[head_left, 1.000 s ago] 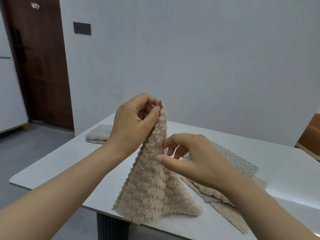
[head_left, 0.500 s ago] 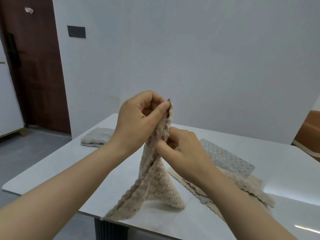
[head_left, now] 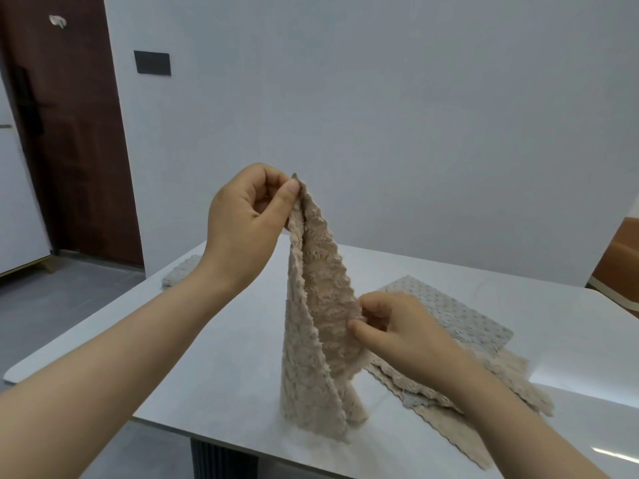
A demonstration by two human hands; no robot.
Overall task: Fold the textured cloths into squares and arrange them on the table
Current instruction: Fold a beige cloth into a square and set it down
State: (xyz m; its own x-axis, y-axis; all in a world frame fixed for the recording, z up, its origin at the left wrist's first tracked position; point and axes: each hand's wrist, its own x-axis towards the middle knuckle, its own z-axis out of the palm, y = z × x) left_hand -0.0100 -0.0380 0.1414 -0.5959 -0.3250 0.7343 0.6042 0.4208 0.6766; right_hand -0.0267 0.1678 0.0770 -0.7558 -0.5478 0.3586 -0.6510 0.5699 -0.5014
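Hanging from the left hand (head_left: pixel 242 223) in the head view, the beige textured cloth (head_left: pixel 311 340) drapes in a tall doubled peak, its lower end resting on the white surface (head_left: pixel 224 357) near the front edge. The left hand pinches the top between thumb and curled fingers. Lower down, the right hand (head_left: pixel 397 330) pinches the cloth's right edge. Behind the right hand lies a pile of flat cloths (head_left: pixel 466 323), and a folded cloth (head_left: pixel 181 273) sits at the far left.
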